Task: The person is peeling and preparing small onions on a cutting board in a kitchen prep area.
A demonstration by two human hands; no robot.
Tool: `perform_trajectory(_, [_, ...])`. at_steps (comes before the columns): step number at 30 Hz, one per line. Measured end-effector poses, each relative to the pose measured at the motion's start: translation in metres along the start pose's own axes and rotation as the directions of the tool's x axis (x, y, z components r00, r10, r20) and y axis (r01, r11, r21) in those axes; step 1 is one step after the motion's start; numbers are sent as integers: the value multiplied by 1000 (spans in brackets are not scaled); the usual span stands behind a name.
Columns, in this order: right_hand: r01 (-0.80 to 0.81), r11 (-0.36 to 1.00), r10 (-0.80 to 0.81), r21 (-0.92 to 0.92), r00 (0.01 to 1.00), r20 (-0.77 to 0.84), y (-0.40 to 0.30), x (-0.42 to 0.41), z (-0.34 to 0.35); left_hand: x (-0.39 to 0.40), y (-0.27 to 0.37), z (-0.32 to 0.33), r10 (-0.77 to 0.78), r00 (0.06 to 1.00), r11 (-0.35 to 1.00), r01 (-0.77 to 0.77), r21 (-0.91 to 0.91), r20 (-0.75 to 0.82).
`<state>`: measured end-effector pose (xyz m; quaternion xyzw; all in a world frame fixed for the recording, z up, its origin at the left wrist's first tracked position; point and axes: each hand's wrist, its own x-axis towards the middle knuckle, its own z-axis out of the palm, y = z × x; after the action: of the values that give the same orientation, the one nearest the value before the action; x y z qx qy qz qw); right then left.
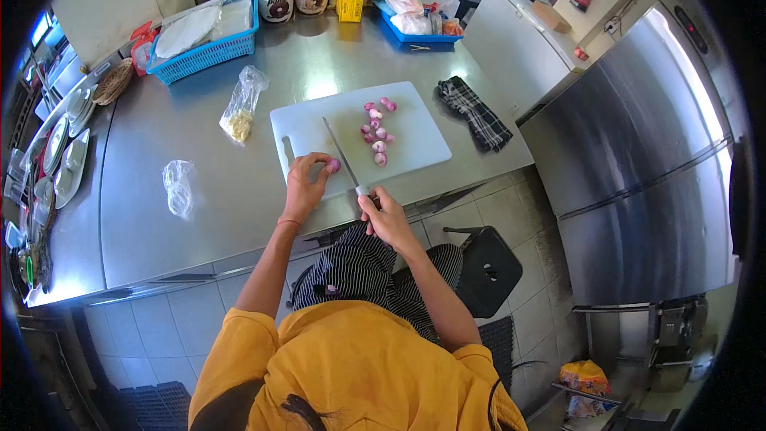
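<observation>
A white plastic cutting board [413, 126] lies on the steel table before me. Between thumb and fingers, my left hand [306, 184] holds a peeled shallot [333, 166] at the board's near left part. My right hand [384, 215] grips the handle of a kitchen knife [342, 152], whose long blade points away across the board, just right of that shallot. Several other pink shallots [380, 146] lie in a loose row on the board, to the right of the blade. The knife's handle is partly hidden by my right fingers.
A plastic bag of peeled garlic [240, 123] and a crumpled clear bag [179, 188] lie to the left. A checked cloth [474, 112] rests right of the board. Blue baskets [206, 51] and tubs [276, 0] stand at the back. Plates [73, 167] line the left side; a black stool [492, 269] stands at right.
</observation>
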<state>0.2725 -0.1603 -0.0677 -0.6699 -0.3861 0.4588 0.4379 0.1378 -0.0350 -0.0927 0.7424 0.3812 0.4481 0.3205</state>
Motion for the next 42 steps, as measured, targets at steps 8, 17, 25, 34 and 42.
perform_trajectory(8, [-25, 998, 27, -64, 999, 39, -3, 3, -3, 1, 1, 1, 35, 999, 998, -34, 43, -7])
perform_trajectory(17, [-143, 989, 145, -25, 985, 96, -8, 8, -6, 1, -2, 2, 46, 999, 997, -48, 60, 29])
perform_trajectory(25, [-124, 987, 115, 103, 990, 87, -2, 9, -8, 1, 7, 2, -20, 999, 998, 17, 52, 48])
perform_trajectory(34, [-15, 999, 13, 36, 998, 54, -13, 11, -9, 2, -7, -2, -113, 993, 990, 115, -82, 29])
perform_trajectory(42, [43, 996, -27, -84, 982, 186, -70, 36, 9, 10, -33, -35, -323, 937, 842, 220, -492, -134])
